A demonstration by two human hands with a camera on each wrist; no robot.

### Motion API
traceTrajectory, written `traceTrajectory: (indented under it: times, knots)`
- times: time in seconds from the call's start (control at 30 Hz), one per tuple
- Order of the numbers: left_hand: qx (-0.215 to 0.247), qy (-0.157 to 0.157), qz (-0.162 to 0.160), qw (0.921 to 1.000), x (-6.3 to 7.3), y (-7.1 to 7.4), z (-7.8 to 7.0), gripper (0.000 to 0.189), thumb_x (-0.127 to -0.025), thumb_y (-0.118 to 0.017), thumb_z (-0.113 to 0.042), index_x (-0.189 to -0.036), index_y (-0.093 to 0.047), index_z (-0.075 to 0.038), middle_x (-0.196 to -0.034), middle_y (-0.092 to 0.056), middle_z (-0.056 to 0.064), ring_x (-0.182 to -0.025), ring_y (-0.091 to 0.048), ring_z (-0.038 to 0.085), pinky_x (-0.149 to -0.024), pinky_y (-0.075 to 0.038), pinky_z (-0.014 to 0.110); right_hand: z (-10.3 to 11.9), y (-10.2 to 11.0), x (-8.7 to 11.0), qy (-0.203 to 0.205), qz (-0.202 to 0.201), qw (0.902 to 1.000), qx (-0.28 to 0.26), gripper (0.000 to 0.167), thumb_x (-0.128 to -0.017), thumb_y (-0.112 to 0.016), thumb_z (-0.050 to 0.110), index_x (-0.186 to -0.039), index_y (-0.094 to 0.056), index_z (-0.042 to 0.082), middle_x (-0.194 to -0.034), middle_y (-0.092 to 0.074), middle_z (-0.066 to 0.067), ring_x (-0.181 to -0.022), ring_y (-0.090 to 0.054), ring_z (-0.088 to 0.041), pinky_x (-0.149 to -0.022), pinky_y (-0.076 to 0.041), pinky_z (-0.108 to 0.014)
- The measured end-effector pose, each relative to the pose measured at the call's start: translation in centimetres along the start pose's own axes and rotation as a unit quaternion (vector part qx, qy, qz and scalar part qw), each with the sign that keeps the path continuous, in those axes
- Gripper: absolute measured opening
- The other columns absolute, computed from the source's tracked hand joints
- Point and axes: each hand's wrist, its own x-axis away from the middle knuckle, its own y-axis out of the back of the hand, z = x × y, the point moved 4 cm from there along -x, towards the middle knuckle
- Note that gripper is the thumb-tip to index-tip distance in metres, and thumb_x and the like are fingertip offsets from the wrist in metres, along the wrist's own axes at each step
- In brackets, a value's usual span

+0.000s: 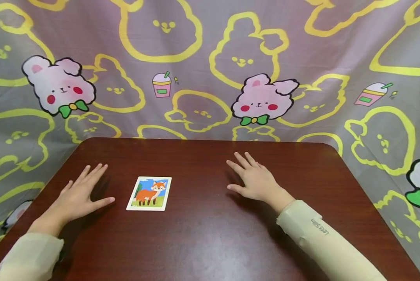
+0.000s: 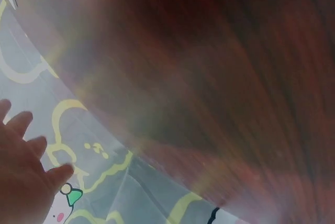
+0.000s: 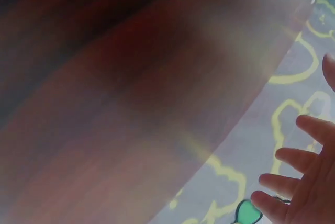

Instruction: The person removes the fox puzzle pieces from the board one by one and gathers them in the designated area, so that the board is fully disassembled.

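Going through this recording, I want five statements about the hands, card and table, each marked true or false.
1. The card shows a fox. True.
2. The left hand grips the card. False: it is apart from the card and holds nothing.
3. The card lies nearer the left hand than the right hand. True.
4. The table is white. False: it is dark reddish brown.
5. The right sleeve bears lettering. True.
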Motion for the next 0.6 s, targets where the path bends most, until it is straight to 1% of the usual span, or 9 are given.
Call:
traceTrajectory:
  times: [0.1,0.17,0.33,0.47,0.6]
  knots:
    - [0.017,-0.018,0.010,0.9996,-0.2,-0.3,-0.4,0.113,-0.078,-0.074,-0.062,-0.161,-0.011,-0.016,-0.162,-0.019,0.024,-0.150,-0.009,0.049,-0.097,-0.019,0.083,1.4,-0.5,-0.9,0.011,0.014,0.9998,-0.008,0.077,-0.092,-0.056,0.062,-0.155,-0.035,0.025,-0.163,-0.028,-0.011,-0.150,-0.026,-0.041,-0.095,-0.049,-0.059]
    - [0.029,-0.030,0.015,0.9990,-0.3,-0.4,-0.7,0.111,-0.078,-0.076,-0.059,-0.160,-0.016,-0.014,-0.162,-0.021,0.025,-0.149,-0.011,0.050,-0.096,-0.021,0.083,2.4,-0.7,-1.5,0.020,0.024,0.9994,-0.017,0.076,-0.092,-0.056,0.062,-0.155,-0.036,0.024,-0.163,-0.029,-0.011,-0.150,-0.027,-0.040,-0.093,-0.051,-0.058]
    - [0.050,-0.050,0.030,0.9971,-0.6,-0.4,-1.6,0.108,-0.076,-0.079,-0.055,-0.157,-0.024,-0.010,-0.160,-0.025,0.025,-0.147,-0.016,0.052,-0.099,-0.026,0.079,4.7,-0.6,-2.5,0.038,0.041,0.9973,-0.047,0.074,-0.092,-0.058,0.060,-0.154,-0.038,0.024,-0.161,-0.033,-0.009,-0.148,-0.030,-0.039,-0.095,-0.049,-0.059]
    - [0.057,-0.058,0.045,0.9957,-0.9,-0.5,-2.1,0.107,-0.075,-0.080,-0.055,-0.156,-0.028,-0.009,-0.159,-0.029,0.026,-0.145,-0.019,0.053,-0.101,-0.027,0.077,6.1,-0.7,-3.5,0.041,0.060,0.9957,-0.057,0.073,-0.091,-0.058,0.060,-0.153,-0.039,0.026,-0.161,-0.035,-0.007,-0.148,-0.032,-0.038,-0.097,-0.047,-0.061]
    - [0.062,-0.064,0.055,0.9945,-1.1,-0.8,-2.4,0.105,-0.073,-0.082,-0.054,-0.153,-0.034,-0.007,-0.157,-0.032,0.026,-0.143,-0.022,0.054,-0.102,-0.028,0.075,7.4,-1.3,-4.3,0.045,0.083,0.9930,-0.071,0.071,-0.092,-0.059,0.059,-0.153,-0.039,0.027,-0.161,-0.035,-0.006,-0.148,-0.031,-0.037,-0.099,-0.044,-0.063]
